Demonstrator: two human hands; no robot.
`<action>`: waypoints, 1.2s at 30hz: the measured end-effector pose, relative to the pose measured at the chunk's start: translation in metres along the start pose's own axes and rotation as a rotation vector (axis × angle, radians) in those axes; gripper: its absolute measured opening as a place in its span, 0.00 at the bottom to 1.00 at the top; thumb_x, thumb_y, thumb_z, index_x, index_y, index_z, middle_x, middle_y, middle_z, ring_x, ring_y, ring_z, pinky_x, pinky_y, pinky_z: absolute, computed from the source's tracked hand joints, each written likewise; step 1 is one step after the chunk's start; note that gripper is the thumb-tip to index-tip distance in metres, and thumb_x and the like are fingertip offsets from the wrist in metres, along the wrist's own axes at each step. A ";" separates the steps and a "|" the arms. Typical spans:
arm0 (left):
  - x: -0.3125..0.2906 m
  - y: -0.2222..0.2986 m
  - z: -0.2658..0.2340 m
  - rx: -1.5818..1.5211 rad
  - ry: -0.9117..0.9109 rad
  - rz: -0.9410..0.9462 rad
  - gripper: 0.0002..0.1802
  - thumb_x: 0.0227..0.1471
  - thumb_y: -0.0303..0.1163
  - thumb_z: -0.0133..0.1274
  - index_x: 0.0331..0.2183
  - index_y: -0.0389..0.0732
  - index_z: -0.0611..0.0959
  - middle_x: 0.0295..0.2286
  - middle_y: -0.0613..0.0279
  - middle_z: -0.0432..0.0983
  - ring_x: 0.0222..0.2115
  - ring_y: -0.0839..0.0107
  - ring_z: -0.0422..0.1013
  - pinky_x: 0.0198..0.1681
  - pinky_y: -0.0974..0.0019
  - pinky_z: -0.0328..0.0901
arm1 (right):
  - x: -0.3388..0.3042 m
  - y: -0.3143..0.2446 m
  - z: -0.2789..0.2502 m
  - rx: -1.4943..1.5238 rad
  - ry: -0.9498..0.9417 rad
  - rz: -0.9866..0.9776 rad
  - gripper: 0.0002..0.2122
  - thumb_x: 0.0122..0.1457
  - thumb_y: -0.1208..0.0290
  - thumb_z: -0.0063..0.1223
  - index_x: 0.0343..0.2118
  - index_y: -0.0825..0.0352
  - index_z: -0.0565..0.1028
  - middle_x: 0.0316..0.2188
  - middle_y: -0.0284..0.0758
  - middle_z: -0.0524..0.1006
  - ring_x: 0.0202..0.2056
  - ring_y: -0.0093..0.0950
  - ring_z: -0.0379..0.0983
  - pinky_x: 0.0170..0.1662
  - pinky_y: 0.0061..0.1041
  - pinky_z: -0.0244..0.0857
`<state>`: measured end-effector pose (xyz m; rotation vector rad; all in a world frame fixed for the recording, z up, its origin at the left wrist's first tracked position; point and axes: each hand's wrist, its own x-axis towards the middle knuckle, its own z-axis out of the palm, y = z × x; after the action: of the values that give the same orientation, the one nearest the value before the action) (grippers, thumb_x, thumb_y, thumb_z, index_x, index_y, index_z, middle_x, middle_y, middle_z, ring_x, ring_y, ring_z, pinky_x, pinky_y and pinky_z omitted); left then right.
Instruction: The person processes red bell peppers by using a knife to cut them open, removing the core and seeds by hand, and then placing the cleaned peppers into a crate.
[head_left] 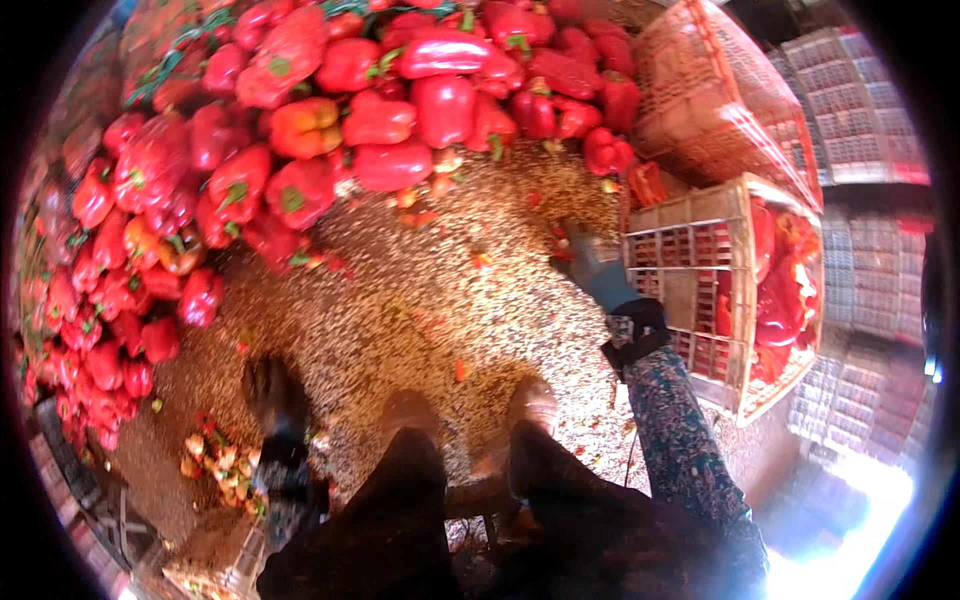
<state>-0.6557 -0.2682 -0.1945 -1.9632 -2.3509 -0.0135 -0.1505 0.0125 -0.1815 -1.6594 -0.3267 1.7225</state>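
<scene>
Head view: we face a heap of red peppers (445,112) ahead and left; they look light, firm and slick, easily bruised, best cupped round the shoulders. The pale crate (742,300) at our right, holding red peppers, seems stiff and heavy, graspable by its rim; the orange crate (712,110) hampers its far end. Our right hand (595,268) is beside its slats, our left hand (272,395) near pepper scraps (222,465); we cannot tell how either hand's fingers stand.

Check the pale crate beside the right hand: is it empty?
Not empty: the pale crate holds red peppers, visible through its side and opening; I cannot tell how full.
</scene>
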 end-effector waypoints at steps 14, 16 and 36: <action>0.000 0.076 -0.022 -0.442 0.184 0.238 0.19 0.62 0.27 0.44 0.53 0.38 0.75 0.55 0.45 0.68 0.59 0.39 0.59 0.60 0.39 0.60 | -0.089 0.075 -0.079 -1.407 0.061 -0.923 0.27 0.55 0.57 0.65 0.54 0.63 0.70 0.36 0.37 0.79 0.38 0.35 0.78 0.42 0.38 0.72; 0.003 0.073 -0.017 -0.447 0.187 0.268 0.18 0.61 0.26 0.44 0.52 0.39 0.76 0.55 0.45 0.69 0.59 0.39 0.60 0.60 0.39 0.60 | -0.163 0.023 -0.028 -1.301 0.084 -0.858 0.27 0.52 0.61 0.69 0.52 0.65 0.71 0.33 0.40 0.80 0.32 0.35 0.79 0.36 0.31 0.73; 0.073 0.166 -0.049 -0.700 0.173 0.681 0.22 0.58 0.27 0.48 0.55 0.40 0.74 0.57 0.50 0.66 0.61 0.45 0.57 0.61 0.42 0.57 | -0.403 0.009 -0.187 -0.848 0.951 -0.832 0.22 0.59 0.60 0.59 0.55 0.62 0.73 0.24 0.39 0.79 0.23 0.29 0.76 0.30 0.32 0.70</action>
<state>-0.5031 -0.1700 -0.1482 -2.8068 -1.5645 -1.0246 -0.0081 -0.3048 0.0949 -2.2161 -1.1495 0.0616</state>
